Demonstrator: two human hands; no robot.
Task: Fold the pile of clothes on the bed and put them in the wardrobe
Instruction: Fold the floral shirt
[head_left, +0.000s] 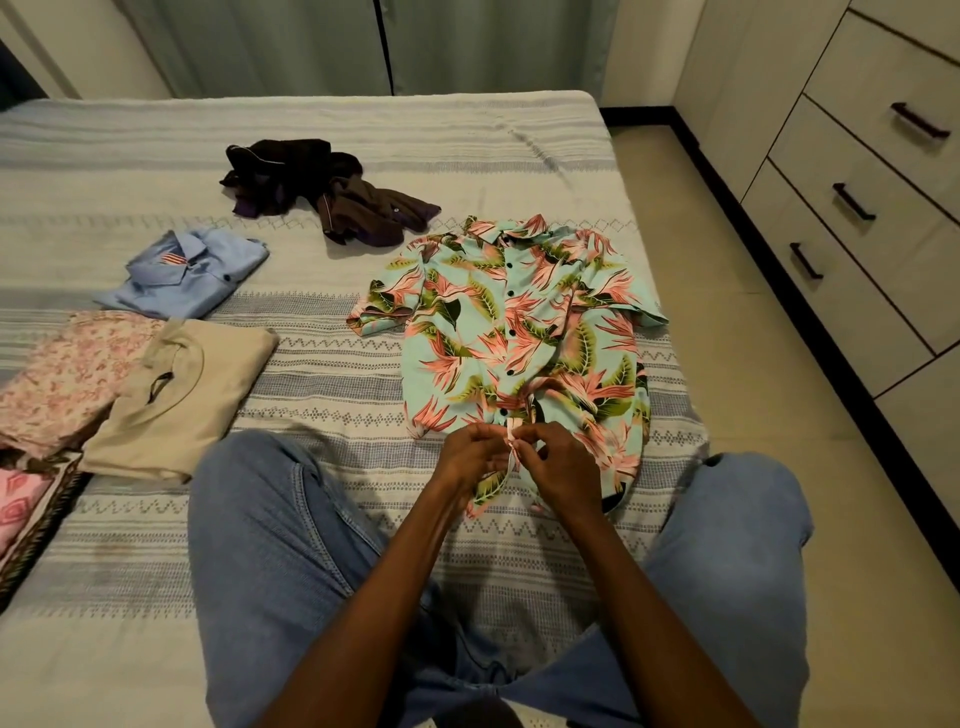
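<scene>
At the far left edge of the frame, a folded pink patterned cloth (13, 512), and just above it a folded pink floral garment (67, 374), partly overlapped by a folded beige T-shirt (179, 400) lying beside it on the striped bedspread (322, 343). Higher, left of centre, a folded light blue collared shirt (189, 273). Toward the upper middle, well apart from the folded items, a crumpled dark brown and purple garment (322, 189), still unfolded. Right of centre, spread flat with collar away from the camera and most buttons done up, a turquoise short-sleeved shirt with pink and green leaf print (514, 332), reaching close to the right edge of the bed. At its lower hem, in the lower middle of the frame, the left hand (470, 457) and the right hand (558, 467) close together, fingers curled and pinching the shirt's front placket between them; button itself too small to make out. Below, two knees in blue jeans (270, 530). Along the right edge, cream drawers (883, 171) with dark handles above a tiled floor (810, 519).
</scene>
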